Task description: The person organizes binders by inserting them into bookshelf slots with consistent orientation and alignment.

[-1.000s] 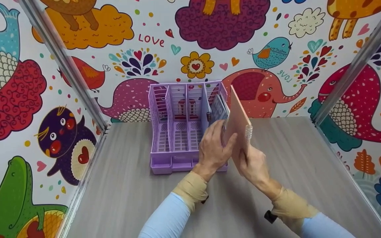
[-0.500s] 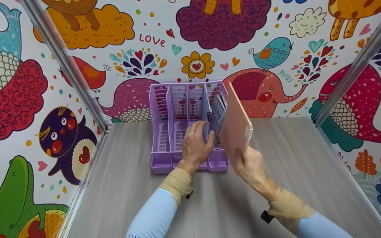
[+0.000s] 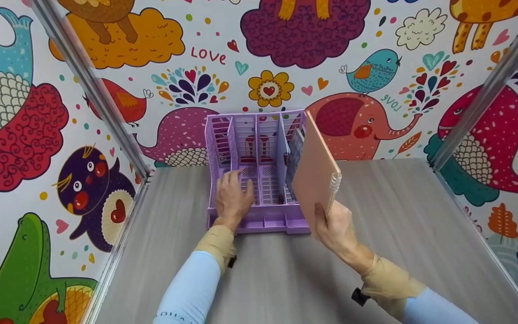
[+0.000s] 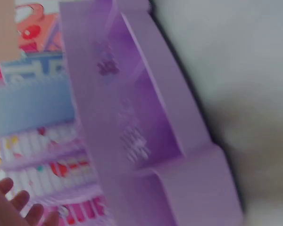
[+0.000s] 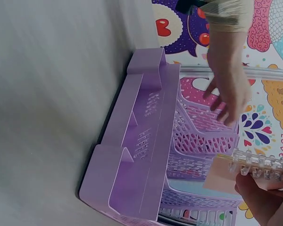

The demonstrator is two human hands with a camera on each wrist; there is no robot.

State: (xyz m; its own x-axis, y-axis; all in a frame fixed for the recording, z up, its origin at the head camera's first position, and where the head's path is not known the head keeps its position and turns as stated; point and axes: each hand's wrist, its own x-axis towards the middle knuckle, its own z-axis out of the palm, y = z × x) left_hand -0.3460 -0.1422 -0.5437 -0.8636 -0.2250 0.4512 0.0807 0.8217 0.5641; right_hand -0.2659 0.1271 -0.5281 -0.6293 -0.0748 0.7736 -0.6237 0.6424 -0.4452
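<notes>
My right hand (image 3: 339, 225) grips a peach notebook (image 3: 315, 168) by its lower near corner. The notebook stands upright at the right side of a purple file rack (image 3: 274, 219); its clear coil binding (image 5: 259, 165) shows in the right wrist view. Over the rack's left compartments hovers my left hand (image 3: 233, 198), fingers spread and holding nothing. In the left wrist view, fingertips of the left hand (image 4: 19, 205) appear at the lower left. A light blue book or folder (image 3: 282, 155) and a dark patterned book (image 3: 295, 157) stand in the rack's right part, partly hidden by the notebook.
The rack has small trays (image 4: 146, 117) along its front. It stands on a grey wood-grain table (image 3: 277, 279), close to the back wall (image 3: 268, 49) with cartoon prints. Metal posts (image 3: 90, 90) frame the two back corners.
My left hand has moved left, away from the notebook and across the rack to its left compartments. The right hand still holds the notebook, which has shifted slightly left.
</notes>
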